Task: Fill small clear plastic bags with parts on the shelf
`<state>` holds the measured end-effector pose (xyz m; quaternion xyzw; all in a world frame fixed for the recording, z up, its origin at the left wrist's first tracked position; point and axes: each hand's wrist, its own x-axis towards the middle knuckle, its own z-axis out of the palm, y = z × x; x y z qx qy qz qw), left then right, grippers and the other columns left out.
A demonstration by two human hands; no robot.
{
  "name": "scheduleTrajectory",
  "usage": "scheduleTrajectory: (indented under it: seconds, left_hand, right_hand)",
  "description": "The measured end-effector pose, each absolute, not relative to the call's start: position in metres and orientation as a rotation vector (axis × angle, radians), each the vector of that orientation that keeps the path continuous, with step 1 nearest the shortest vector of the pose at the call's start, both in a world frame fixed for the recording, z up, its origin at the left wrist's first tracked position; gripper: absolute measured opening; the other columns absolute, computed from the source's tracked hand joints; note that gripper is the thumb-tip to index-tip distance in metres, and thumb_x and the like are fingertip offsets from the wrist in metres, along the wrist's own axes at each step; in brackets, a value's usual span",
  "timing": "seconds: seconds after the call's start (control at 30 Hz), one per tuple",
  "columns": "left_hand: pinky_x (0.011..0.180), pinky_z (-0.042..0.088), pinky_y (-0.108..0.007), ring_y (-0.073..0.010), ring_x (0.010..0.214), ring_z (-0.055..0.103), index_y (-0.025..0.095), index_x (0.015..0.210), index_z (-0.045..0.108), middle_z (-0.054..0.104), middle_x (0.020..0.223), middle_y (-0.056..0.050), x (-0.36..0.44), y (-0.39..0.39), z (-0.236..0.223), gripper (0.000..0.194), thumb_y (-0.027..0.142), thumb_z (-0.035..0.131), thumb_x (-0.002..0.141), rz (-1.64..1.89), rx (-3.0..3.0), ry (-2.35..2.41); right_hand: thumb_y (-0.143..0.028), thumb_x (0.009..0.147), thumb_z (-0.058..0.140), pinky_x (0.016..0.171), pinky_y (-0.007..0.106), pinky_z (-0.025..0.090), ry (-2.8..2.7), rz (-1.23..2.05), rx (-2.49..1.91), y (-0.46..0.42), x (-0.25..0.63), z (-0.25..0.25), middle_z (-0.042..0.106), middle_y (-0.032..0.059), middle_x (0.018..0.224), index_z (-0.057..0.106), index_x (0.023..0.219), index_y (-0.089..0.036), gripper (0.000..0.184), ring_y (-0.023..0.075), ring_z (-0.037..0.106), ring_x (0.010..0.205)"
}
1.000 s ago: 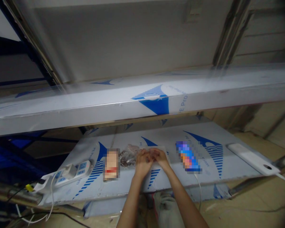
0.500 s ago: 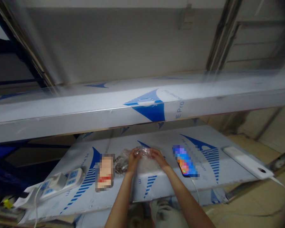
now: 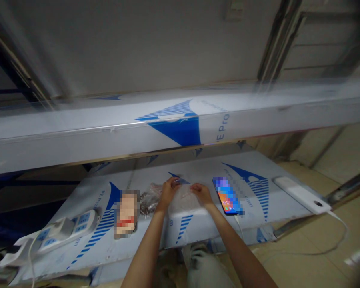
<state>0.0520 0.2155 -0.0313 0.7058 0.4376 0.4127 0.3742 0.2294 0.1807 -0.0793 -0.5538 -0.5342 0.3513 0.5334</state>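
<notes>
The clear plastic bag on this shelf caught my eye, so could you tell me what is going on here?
A person is holding a clear plastic bag with the left hand and right hand, on a film-covered metal shelf. To the bag's left lies a clump of brown items in plastic. To its right lies a smartphone with a white cable attached. A power strip sits toward the shelf's left end.
</notes>
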Motion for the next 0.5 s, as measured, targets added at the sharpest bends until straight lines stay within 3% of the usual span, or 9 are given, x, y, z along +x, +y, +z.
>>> scheduleTrajectory:
  seconds: [0.23, 0.5]
  left_hand:
    - [0.061, 0.042, -0.023, -0.0112, 0.062, 0.054, 0.014, 0.098, 0.059, 0.065, 0.080, -0.004, 0.053, 0.212, -0.038, 0.037, 0.020, 0.060, 0.062, 0.998, 1.781, 1.155]
    - [0.066, 0.040, -0.029, -0.0165, 0.067, 0.055, 0.014, 0.070, 0.065, 0.064, 0.071, -0.005, 0.057, 0.199, -0.068, 0.014, 0.023, 0.061, 0.060, 0.899, 1.905, 1.304]
  right_hand:
    - [-0.022, 0.061, 0.056, 0.065, 0.030, 0.046, -1.375, 0.666, -1.422, 0.175, 0.238, -0.082, 0.066, 0.0054, 0.068, 0.063, 0.066, -0.016, 0.011, 0.0180, 0.061, 0.066]
    - [-0.022, 0.064, 0.054, 0.065, 0.030, 0.047, -1.404, 0.571, -1.493, 0.177, 0.229, -0.086, 0.066, 0.0038, 0.071, 0.063, 0.070, -0.018, 0.011, 0.0178, 0.061, 0.068]
